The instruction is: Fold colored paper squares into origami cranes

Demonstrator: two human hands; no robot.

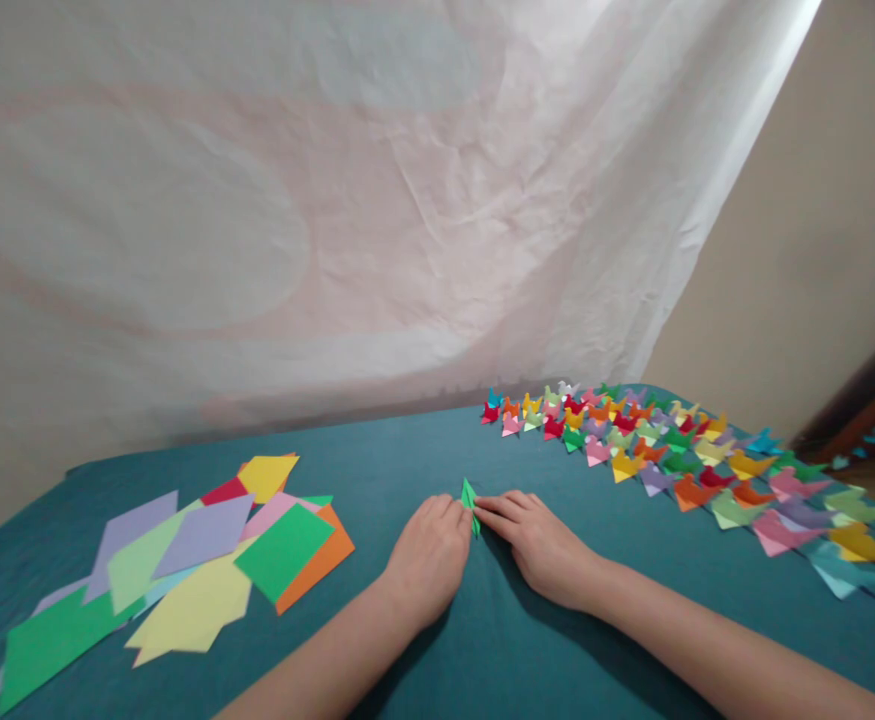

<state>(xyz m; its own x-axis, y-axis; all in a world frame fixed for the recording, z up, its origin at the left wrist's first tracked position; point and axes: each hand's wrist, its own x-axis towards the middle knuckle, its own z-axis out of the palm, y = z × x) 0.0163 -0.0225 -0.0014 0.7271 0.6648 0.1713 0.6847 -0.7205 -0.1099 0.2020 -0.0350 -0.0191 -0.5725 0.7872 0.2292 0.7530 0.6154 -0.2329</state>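
Observation:
A small piece of folded green paper (468,494), narrow and pointed at its far end, lies on the blue-green tablecloth in front of me. From the left side, my left hand (429,556) has its fingers curled down onto the paper's edge. My right hand (544,550) meets it from the right, fingers pressed together and the index fingertip on the fold. Both thumbs and the paper's lower part are partly hidden.
Loose coloured paper sheets (204,535) overlap on the left of the table (377,455). Rows of small folded paper birds (654,480) stand along the right side. Behind the table hangs a pale sheet (377,230), with a beige wall (797,240) at the right.

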